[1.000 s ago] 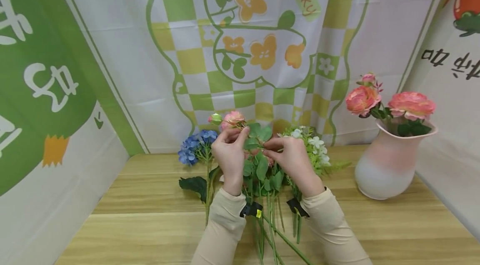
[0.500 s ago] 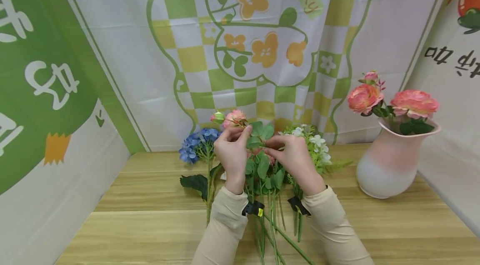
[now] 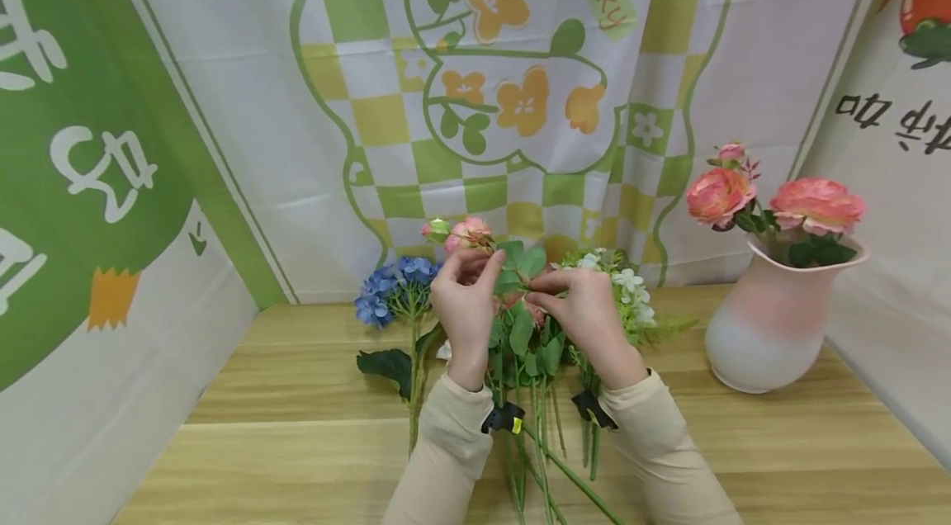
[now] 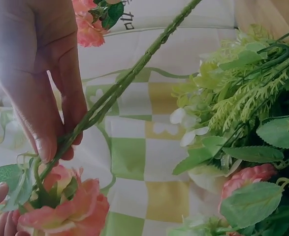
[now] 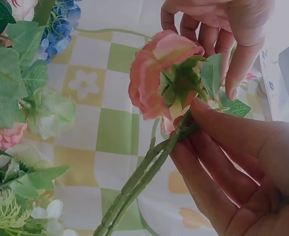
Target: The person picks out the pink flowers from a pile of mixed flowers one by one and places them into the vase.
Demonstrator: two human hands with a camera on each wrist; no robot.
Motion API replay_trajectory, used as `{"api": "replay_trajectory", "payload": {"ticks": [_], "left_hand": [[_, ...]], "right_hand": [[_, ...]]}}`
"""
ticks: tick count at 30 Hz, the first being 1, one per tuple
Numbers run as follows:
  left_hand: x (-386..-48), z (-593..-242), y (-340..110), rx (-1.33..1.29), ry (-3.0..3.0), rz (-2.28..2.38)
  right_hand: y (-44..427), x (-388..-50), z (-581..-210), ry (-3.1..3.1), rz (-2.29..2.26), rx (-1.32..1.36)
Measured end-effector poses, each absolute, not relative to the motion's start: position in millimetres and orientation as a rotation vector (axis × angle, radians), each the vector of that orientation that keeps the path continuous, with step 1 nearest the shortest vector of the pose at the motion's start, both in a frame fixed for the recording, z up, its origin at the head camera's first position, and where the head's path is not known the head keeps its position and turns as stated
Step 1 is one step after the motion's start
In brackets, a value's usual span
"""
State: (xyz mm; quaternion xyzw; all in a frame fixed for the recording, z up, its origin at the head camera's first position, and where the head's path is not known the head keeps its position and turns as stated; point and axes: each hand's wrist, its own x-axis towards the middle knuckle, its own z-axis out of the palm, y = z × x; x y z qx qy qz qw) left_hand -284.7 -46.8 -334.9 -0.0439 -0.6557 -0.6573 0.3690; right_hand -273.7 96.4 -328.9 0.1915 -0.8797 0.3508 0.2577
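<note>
A pink artificial flower (image 5: pixel 156 73) with a thick green stem is held up between both hands. My right hand (image 3: pixel 590 319) pinches its stem between thumb and fingers just below the bloom, seen closely in the right wrist view. At the bloom and its side leaves (image 3: pixel 520 261), my left hand (image 3: pixel 464 310) has its thumb and fingers drawn together around a small leafy part; exactly what lies between them is partly hidden. A small pink bloom with a green bud (image 3: pixel 438 229) shows just beyond the left fingers.
Blue hydrangea (image 3: pixel 390 290) lies on the wooden table (image 3: pixel 312 459) at left. Green-leaved stems (image 3: pixel 535 426) lie below the hands, white flowers (image 3: pixel 631 286) at their right. A pink-and-white vase (image 3: pixel 768 327) holding pink flowers stands at right. A printed curtain (image 3: pixel 520 96) hangs behind.
My left hand has shifted slightly to the right, and the small pink bloom with its bud has moved with it. The right hand keeps its pinch with only slight motion.
</note>
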Motion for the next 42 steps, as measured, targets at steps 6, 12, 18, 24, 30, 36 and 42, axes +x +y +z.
{"api": "replay_trajectory", "payload": {"ticks": [6, 12, 18, 24, 30, 36, 42], "left_hand": [[-278.9, -334.4, -49.2, -0.155, -1.760, -1.593], [-274.2, -335.7, -51.9, -0.165, -1.781, -1.486], [-271.5, -337.0, -53.6, -0.144, -1.783, -1.454], [-267.1, -336.8, -63.1, -0.126, -1.802, -1.429], [-263.3, -339.9, -76.6, -0.133, -1.854, -1.396], [-262.5, -344.7, -92.7, -0.149, -1.891, -1.361], [-263.7, -349.9, -113.3, -0.163, -1.958, -1.306]], "right_hand": [[99.4, -271.6, -327.4, -2.370, 0.960, 0.502], [103.2, -270.7, -324.5, -2.384, 0.970, 0.481], [108.3, -270.8, -323.1, -2.399, 0.955, 0.446], [112.1, -271.9, -321.9, -2.388, 0.952, 0.416], [116.8, -274.1, -320.5, -2.394, 0.975, 0.365], [123.4, -275.2, -321.5, -2.377, 0.960, 0.326], [127.0, -274.7, -320.5, -2.378, 0.975, 0.312]]}}
